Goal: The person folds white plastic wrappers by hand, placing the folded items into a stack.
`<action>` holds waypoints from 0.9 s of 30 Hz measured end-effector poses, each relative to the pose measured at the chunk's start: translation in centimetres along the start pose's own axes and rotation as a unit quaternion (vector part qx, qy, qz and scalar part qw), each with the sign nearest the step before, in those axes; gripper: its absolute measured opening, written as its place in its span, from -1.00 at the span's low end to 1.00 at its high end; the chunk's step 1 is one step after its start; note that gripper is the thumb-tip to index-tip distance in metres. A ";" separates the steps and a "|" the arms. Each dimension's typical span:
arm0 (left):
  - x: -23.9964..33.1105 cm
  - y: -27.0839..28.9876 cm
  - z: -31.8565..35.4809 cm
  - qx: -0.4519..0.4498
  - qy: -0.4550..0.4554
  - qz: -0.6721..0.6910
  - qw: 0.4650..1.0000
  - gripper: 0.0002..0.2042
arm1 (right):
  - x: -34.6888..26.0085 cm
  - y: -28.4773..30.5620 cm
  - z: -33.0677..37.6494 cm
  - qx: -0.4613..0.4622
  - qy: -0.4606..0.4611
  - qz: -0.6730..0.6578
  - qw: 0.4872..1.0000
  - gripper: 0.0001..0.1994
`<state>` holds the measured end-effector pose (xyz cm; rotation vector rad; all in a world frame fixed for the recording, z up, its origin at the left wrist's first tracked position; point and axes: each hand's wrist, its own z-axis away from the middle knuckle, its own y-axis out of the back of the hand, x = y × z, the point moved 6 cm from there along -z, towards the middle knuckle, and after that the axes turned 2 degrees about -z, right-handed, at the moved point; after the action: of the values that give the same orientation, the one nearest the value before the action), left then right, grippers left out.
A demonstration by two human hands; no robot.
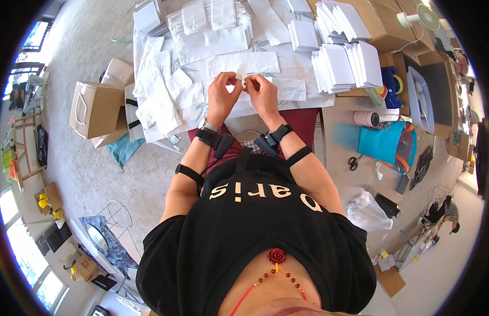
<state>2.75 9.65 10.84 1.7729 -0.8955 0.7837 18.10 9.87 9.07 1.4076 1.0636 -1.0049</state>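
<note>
A table (296, 66) under a white, leaf-printed cloth stands before the person, whose black T-shirt (255, 226) bears a line of cream lettering across the chest, upside down in this view. Brown cardboard cartons (88, 111) crowd the table's left edge. Thick stacks of folded white sheets (334, 68) occupy its right end, and flat white packets (244, 63) cover much of the rest. To the right, a turquoise bag (378, 143) and a crumpled clear plastic bag (366, 210) take up floor space. Over the table's near part, the left hand (222, 101) and right hand (264, 100) meet, thumbs and forefingers pinching a thin whitish piece (241, 74) between them; its exact kind cannot be told. Dark-handled scissors (353, 164) lie on the floor.
</note>
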 end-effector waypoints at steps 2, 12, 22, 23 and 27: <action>-0.1 0.1 0.0 0.003 0.007 0.008 1.000 -0.84 | 0.0 0.0 0.0 -0.005 -0.010 -0.023 1.000 -0.88; -0.4 -0.1 0.3 -0.013 0.021 0.029 0.999 -0.83 | -1.1 -0.1 -0.1 -0.020 0.016 0.012 1.000 -0.87; -1.2 1.0 0.1 0.013 0.030 0.011 0.999 -0.85 | 0.0 0.4 -0.2 0.002 0.009 0.021 1.000 -0.89; -1.0 1.1 0.1 0.009 0.032 0.015 0.999 -0.84 | -0.2 0.4 -0.2 0.000 0.008 0.016 1.000 -0.89; -0.5 0.8 0.2 -0.011 0.027 0.022 0.999 -0.84 | -1.4 -0.1 -0.1 -0.022 0.045 0.006 0.999 -0.89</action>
<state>1.83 9.40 10.73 1.7105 -0.9070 0.8430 17.63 9.84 10.38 1.4320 1.1363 -0.9115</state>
